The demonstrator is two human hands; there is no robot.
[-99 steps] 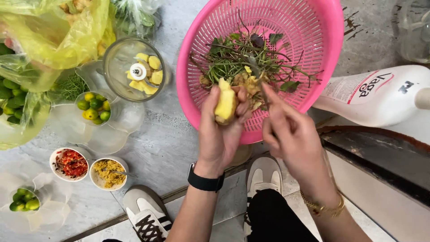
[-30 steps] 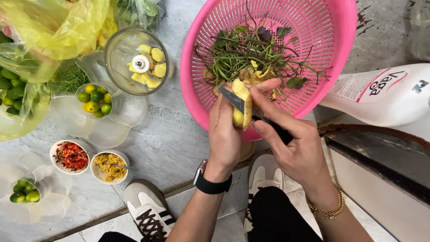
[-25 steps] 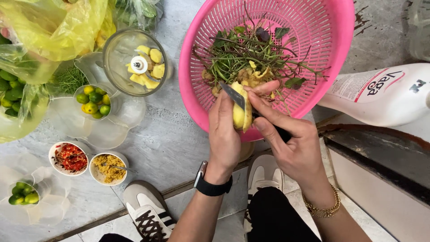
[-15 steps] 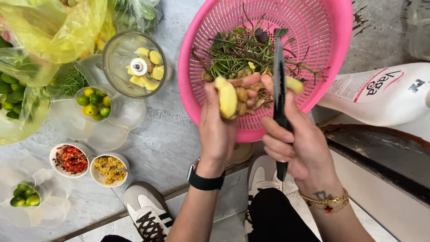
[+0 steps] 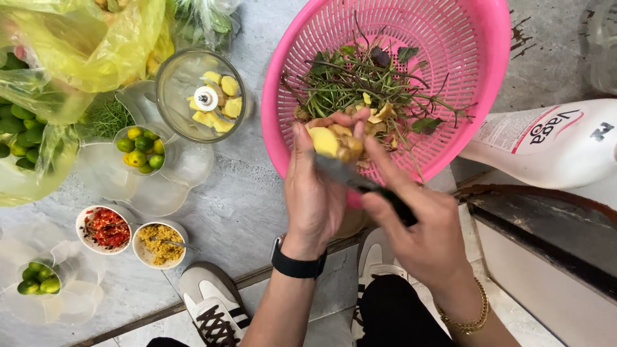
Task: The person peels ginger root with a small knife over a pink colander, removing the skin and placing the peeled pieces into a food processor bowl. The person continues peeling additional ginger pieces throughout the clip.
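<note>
The left hand [image 5: 315,193] closes its grip around a peeled yellow piece of ginger [image 5: 324,141], fingers curled behind it and the thumb up its left side, so the pale face turns toward the blade. The right hand [image 5: 424,225] is wrapped shut on the dark handle of a knife [image 5: 350,175], forefinger stretched along the top toward the root, apparently to steady the edge. The blade lies across the lower part of the ginger, touching it.

Both hands work at the near rim of a pink colander [image 5: 463,83], so the ginger sits just above its lower edge, and scraps can drop inside. In the basket lie green stems and leaves [image 5: 360,77] mixed with brownish-yellow peelings [image 5: 379,115], right behind the fingertips.

To the left, on the grey stone floor [image 5: 238,199], stands a clear chopper bowl [image 5: 199,96] with its blade post in the middle and yellow chunks around it. Beside it a clear plastic bag holds small green-yellow limes [image 5: 141,149], and another lime bag [image 5: 35,279] sits nearer the lower left. Two small bowls stand together: one with chopped red chilli [image 5: 104,228], one with yellow mince [image 5: 159,243] and a spoon. Yellow bags [image 5: 83,45] crowd the upper left. A white bottle [image 5: 546,141] lies on its side at the right. A black watch [image 5: 297,265] is on the left wrist, a gold bracelet [image 5: 469,318] on the right.
</note>
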